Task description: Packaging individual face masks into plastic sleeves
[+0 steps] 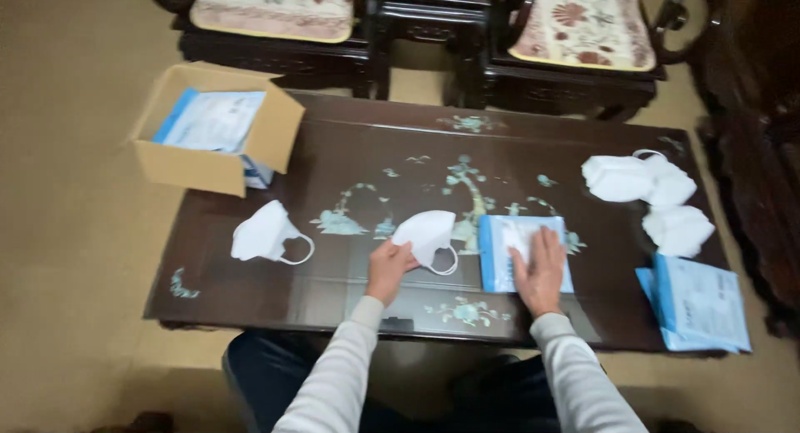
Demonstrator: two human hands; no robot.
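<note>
My left hand [388,266] grips the lower left edge of a white folded face mask [427,234] that rests on the dark inlaid table [333,150]. My right hand [540,270] lies flat, fingers spread, on a blue-and-white flat pouch [500,241] just right of the mask. Another white mask [265,233] with its ear loop lies alone to the left of my left hand.
An open cardboard box [212,137] with blue-and-white pouches inside overhangs the table's far left corner. Piles of white masks [637,179] [679,230] sit at the right, with more pouches [698,306] at the near right edge. Cushioned dark wooden chairs [583,33] stand beyond the table.
</note>
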